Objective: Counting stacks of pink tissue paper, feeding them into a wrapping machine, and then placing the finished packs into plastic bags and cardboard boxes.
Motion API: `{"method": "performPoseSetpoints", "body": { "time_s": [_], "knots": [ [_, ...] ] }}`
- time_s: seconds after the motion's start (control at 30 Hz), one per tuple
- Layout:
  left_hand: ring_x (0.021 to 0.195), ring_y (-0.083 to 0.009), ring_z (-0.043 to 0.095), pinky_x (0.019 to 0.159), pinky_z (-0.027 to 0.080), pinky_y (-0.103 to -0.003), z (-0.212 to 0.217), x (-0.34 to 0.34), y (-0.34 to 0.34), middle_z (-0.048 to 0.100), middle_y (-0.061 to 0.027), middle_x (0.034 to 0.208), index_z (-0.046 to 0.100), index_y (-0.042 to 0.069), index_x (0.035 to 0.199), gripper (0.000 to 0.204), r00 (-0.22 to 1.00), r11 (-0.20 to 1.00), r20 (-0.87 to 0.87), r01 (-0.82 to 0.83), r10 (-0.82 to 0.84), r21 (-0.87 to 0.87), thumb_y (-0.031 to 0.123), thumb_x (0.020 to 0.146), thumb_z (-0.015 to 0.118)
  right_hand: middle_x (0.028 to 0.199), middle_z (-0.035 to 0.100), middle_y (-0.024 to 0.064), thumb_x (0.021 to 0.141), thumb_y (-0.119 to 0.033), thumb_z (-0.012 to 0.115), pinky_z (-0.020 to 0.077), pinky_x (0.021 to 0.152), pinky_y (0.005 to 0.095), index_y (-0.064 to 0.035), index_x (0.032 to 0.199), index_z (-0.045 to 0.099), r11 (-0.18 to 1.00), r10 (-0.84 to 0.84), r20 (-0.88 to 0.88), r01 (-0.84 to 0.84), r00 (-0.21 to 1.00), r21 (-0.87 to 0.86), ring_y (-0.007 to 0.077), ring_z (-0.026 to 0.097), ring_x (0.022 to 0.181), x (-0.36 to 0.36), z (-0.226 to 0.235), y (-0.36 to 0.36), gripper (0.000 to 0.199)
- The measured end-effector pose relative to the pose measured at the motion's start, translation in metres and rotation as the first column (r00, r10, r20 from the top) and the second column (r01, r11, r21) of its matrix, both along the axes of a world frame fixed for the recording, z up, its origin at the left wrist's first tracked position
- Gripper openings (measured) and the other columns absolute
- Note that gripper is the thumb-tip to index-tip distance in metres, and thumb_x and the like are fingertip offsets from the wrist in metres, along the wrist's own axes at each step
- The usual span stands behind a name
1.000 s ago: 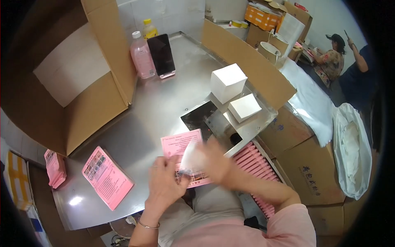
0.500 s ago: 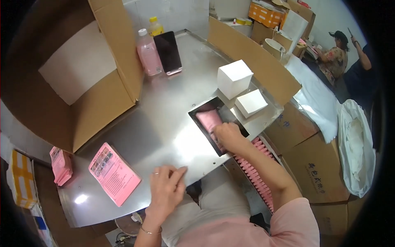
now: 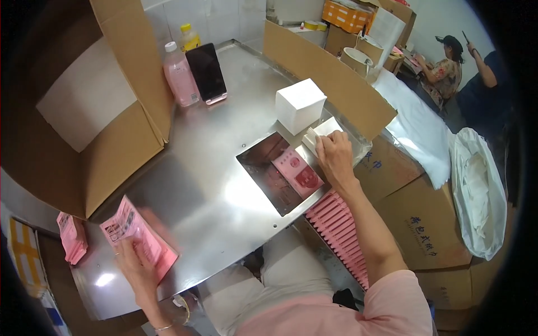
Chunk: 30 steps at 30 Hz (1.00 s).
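Observation:
My left hand (image 3: 137, 262) lies over a stack of pink printed sheets (image 3: 159, 247) on the left of the metal table. Its fingers are curled on the top sheet, whose far end bends up. My right hand (image 3: 336, 158) pinches white folded tissues (image 3: 311, 138) at the low white stack, and their layered edges stand out beside the fingers. A flat pink packet (image 3: 298, 172) with darker red print lies along the right side of a dark rectangular recess (image 3: 262, 178) in the table top. A taller block of white tissues (image 3: 301, 106) stands just beyond my right hand.
An open carton (image 3: 120, 159) takes up the left. A pink bottle (image 3: 181, 78) and a phone on a stand (image 3: 207, 74) stand at the back. Pink packets in a row (image 3: 339, 235) fill a box below the right edge. Two people are at the far right.
My right hand has left the recess for the low white stack; the pink packet now lies turned there. My left hand has moved left from the table's front edge onto the pink sheets.

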<state>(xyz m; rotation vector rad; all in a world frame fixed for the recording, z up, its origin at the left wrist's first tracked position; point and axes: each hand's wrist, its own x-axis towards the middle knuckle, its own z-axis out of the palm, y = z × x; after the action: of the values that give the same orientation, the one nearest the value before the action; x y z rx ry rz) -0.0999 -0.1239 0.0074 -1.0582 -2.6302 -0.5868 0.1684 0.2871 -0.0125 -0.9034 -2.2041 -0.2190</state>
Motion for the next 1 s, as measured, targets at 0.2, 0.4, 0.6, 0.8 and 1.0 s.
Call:
{"method": "performPoseSetpoints", "body": {
  "time_s": [0.2, 0.4, 0.6, 0.8, 1.0],
  "knots": [
    [0.108, -0.0420, 0.056, 0.093, 0.047, -0.047, -0.028, 0.106, 0.130, 0.056, -0.0239, 0.117, 0.057, -0.005, 0.118, 0.039, 0.744, 0.761, 0.168, 0.643, -0.646, 0.079, 0.007, 0.081, 0.065, 0.117, 0.062, 0.0192, 0.077, 0.001, 0.063, 0.0489, 0.093, 0.0445, 0.0002, 0.122, 0.059, 0.967, 0.226, -0.172, -0.242, 0.959, -0.082, 0.0375, 0.060, 0.108, -0.003, 0.001, -0.021, 0.045],
    [0.126, -0.0444, 0.046, 0.096, 0.038, -0.058, -0.015, 0.089, 0.117, 0.047, -0.0260, 0.137, 0.054, -0.001, 0.126, 0.075, 0.829, 0.837, 0.121, 0.533, -0.546, 0.128, 0.027, 0.062, 0.080, 0.112, 0.059, 0.0188, 0.079, -0.020, 0.062, 0.0376, 0.103, 0.0619, 0.0007, 0.113, 0.061, 0.597, 0.798, 0.123, -0.802, 0.590, -0.030, 0.0364, 0.060, 0.106, -0.037, -0.016, -0.171, 0.040],
    [0.140, -0.0462, 0.029, 0.104, 0.027, -0.058, -0.010, 0.100, 0.137, 0.036, -0.0260, 0.150, 0.056, 0.008, 0.129, 0.070, 0.955, 0.944, -0.046, 0.296, -0.293, 0.147, 0.043, 0.071, 0.075, 0.090, 0.061, 0.0183, 0.071, -0.012, 0.062, 0.0305, 0.109, 0.0637, 0.0031, 0.096, 0.064, 0.738, 0.672, 0.253, -0.661, 0.696, -0.139, 0.0345, 0.061, 0.089, -0.101, -0.002, -0.167, 0.029],
    [0.117, -0.0406, 0.041, 0.095, 0.032, -0.051, -0.017, 0.098, 0.115, 0.044, -0.0217, 0.138, 0.061, 0.010, 0.124, 0.058, 0.958, 0.955, 0.003, 0.287, -0.287, -0.071, 0.043, 0.077, 0.070, 0.098, 0.059, 0.0152, 0.080, -0.009, 0.064, 0.0435, 0.086, 0.0466, -0.0019, 0.107, 0.062, 0.969, 0.245, 0.053, -0.243, 0.968, -0.046, 0.0311, 0.057, 0.098, -0.026, 0.027, -0.075, 0.029],
    [0.112, -0.0390, 0.043, 0.092, 0.032, -0.052, -0.017, 0.104, 0.131, 0.048, -0.0230, 0.127, 0.064, 0.012, 0.120, 0.053, 0.957, 0.960, -0.083, 0.281, -0.279, 0.018, 0.043, 0.078, 0.070, 0.088, 0.056, 0.0106, 0.086, -0.015, 0.064, 0.0431, 0.080, 0.0439, -0.0034, 0.093, 0.065, 0.998, -0.050, 0.112, 0.046, 0.992, 0.038, 0.0289, 0.055, 0.089, 0.009, -0.008, -0.006, 0.013]
  ]
}}
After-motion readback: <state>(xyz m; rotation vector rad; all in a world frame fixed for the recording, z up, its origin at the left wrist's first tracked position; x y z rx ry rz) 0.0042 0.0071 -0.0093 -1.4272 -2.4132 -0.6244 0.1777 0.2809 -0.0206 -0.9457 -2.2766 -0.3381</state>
